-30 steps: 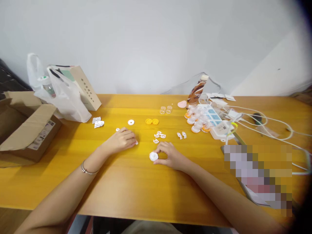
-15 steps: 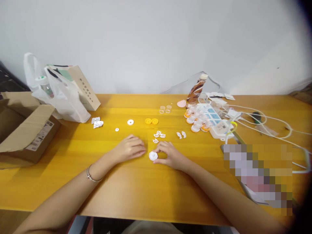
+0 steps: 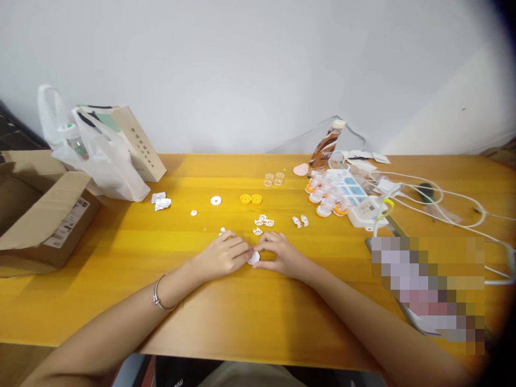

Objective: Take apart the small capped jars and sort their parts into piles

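Between thumb and fingers, my right hand [image 3: 280,255] grips a small round white plastic disc [image 3: 253,258] at the table's middle. My left hand [image 3: 226,252] has its fingers drawn together at the disc's left edge; whether they pinch a small part is hidden. Just beyond my left hand lie tiny white pieces [image 3: 222,230]. Past the disc are several white fan-shaped lattice pieces [image 3: 264,221], and two more white lattice pieces [image 3: 300,221] lie to their right. Two yellow round caps [image 3: 250,199] and a white ring [image 3: 216,200] sit farther back.
Two clear cylinders [image 3: 274,179] stand behind the caps. At right are clear domed parts with orange rims [image 3: 328,199], a white power strip [image 3: 365,210], a brown bottle [image 3: 325,145] and cables. An open carton [image 3: 44,215], a plastic bag [image 3: 108,166] and foil packets [image 3: 162,201] occupy the left.
My left hand has moved right to the disc, uncovering tiny white pieces beyond it. My right hand keeps its grip on the disc in nearly the same place.
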The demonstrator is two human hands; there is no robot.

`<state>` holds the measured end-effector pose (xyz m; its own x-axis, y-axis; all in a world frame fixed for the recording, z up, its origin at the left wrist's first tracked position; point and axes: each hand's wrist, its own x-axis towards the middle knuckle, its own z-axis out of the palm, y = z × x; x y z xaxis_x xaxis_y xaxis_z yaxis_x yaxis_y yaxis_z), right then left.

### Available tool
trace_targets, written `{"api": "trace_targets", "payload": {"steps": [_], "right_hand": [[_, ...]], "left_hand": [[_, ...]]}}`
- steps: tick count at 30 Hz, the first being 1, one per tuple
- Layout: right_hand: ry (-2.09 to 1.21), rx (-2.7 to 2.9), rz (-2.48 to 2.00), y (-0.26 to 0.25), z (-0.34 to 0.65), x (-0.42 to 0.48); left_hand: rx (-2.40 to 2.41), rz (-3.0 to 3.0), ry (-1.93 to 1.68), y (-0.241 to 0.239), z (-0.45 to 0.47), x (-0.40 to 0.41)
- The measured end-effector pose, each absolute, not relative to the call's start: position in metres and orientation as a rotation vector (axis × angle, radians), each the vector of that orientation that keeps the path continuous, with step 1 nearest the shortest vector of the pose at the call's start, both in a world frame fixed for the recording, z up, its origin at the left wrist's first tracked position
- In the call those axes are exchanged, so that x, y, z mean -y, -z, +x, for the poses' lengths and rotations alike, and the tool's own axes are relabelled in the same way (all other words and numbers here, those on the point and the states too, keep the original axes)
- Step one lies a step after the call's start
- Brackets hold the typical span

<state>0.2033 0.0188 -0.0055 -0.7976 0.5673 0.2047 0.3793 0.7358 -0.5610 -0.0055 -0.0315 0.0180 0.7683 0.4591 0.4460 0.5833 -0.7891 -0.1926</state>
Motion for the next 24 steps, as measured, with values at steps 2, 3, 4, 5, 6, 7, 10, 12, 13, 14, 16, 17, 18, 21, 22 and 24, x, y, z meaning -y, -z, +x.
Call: {"api": "trace_targets", "payload": {"steps": [2,3,4,5,6,7,10,12,13,14,16,17,18,21,22,24], "right_hand": [[-0.721,2.571,-0.732,0.0051,0.2035,-0.0188],[-0.724,2.570,-0.732,0.0049,0.2037,-0.0188],[-0.726,2.569,-0.731,0.0048,0.2039,-0.0189],[-0.729,2.568,-0.730,0.0046,0.2040,-0.0190],[-0.730,2.569,-0.729,0.0045,0.2042,-0.0191],[-0.731,2.568,-0.728,0.0045,0.2042,-0.0192],[-0.736,2.567,-0.727,0.0045,0.2039,-0.0194],[-0.741,2.567,-0.728,0.0045,0.2035,-0.0193],[-0.742,2.567,-0.730,0.0044,0.2033,-0.0191],[-0.744,2.566,-0.733,0.0042,0.2031,-0.0189],[-0.746,2.567,-0.737,0.0037,0.2031,-0.0185],[-0.747,2.570,-0.739,0.0033,0.2032,-0.0184],[-0.747,2.573,-0.740,0.0030,0.2033,-0.0183],[-0.739,2.585,-0.741,0.0024,0.2037,-0.0185],[-0.736,2.587,-0.740,0.0023,0.2038,-0.0187],[-0.734,2.591,-0.737,0.0023,0.2037,-0.0190]], "left_hand": [[0.755,-2.622,0.556,-0.0193,-0.0049,0.0319],[0.743,-2.613,0.559,-0.0194,-0.0048,0.0321],[0.733,-2.607,0.559,-0.0192,-0.0048,0.0322],[0.722,-2.600,0.556,-0.0188,-0.0051,0.0321],[0.709,-2.594,0.552,-0.0183,-0.0054,0.0320],[0.695,-2.588,0.547,-0.0177,-0.0058,0.0318],[0.667,-2.578,0.530,-0.0169,-0.0066,0.0308],[0.657,-2.578,0.511,-0.0171,-0.0067,0.0303],[0.652,-2.577,0.503,-0.0171,-0.0068,0.0301],[0.644,-2.576,0.495,-0.0170,-0.0069,0.0301],[0.626,-2.570,0.481,-0.0164,-0.0074,0.0302],[0.619,-2.568,0.478,-0.0158,-0.0077,0.0303],[0.613,-2.567,0.475,-0.0151,-0.0081,0.0304],[0.605,-2.581,0.473,-0.0134,-0.0091,0.0303],[0.607,-2.587,0.472,-0.0131,-0.0093,0.0303],[0.612,-2.595,0.467,-0.0131,-0.0094,0.0300]]}}
